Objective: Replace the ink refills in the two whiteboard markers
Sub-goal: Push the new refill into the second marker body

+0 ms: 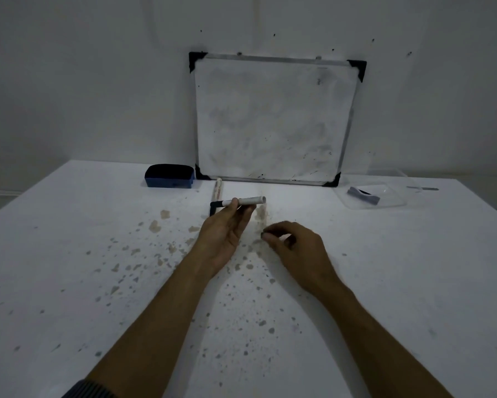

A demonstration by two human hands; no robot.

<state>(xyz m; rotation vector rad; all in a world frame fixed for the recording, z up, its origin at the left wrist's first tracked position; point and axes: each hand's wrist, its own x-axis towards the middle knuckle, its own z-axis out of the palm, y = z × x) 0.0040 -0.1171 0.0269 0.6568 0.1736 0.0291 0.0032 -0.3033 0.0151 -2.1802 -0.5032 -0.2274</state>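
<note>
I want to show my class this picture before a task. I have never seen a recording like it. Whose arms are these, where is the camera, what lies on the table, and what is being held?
There is no machine: a person wears a camera on the head, looking down at both bare hands. The left hand holds a whiteboard marker level above the stained white table. The right hand pinches something small that I cannot make out. A second marker lies behind, beside a blue eraser. A whiteboard leans on the wall, and a clear tray sits at right.
</note>
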